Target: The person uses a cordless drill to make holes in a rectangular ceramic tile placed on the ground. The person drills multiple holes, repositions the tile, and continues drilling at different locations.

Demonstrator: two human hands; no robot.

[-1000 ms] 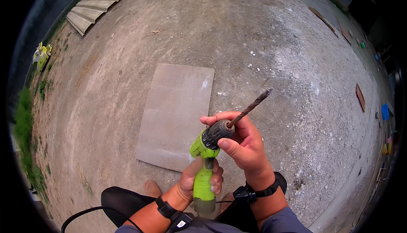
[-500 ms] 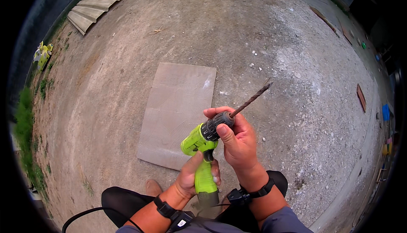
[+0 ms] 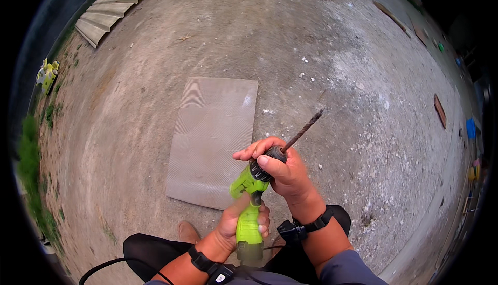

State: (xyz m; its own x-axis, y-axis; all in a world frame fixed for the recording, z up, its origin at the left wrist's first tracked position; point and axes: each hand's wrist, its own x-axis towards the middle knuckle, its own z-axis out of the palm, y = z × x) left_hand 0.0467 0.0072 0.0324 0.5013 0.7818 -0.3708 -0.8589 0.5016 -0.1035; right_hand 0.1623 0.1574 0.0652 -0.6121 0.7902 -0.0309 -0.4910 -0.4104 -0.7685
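Observation:
A lime-green cordless drill [image 3: 250, 224] is held up in front of me, with a long rusty-brown drill bit [image 3: 303, 131] pointing up and to the right. My left hand [image 3: 233, 220] wraps round its handle, the thumb near the black trigger and slightly blurred. Around the black chuck [image 3: 261, 170] at the front are the thumb and fingers of my right hand [image 3: 284, 168]. Beyond the drill, a flat rectangular tile [image 3: 210, 129] with fine curved ridges lies on the ground, partly hidden by my left hand and the drill.
Dusty ground spreads all round, with whitish powder [image 3: 363, 88] to the right. Corrugated sheets [image 3: 111, 12] lie at the far left, a yellow-and-white object [image 3: 47, 75] below them. A brown wooden piece [image 3: 440, 111] rests at the right. A black cable [image 3: 104, 263] curves at the lower left.
The drill has turned more upright, and the bit's tip has shifted down and left. My right hand has turned on the chuck. The whole view has shifted slightly.

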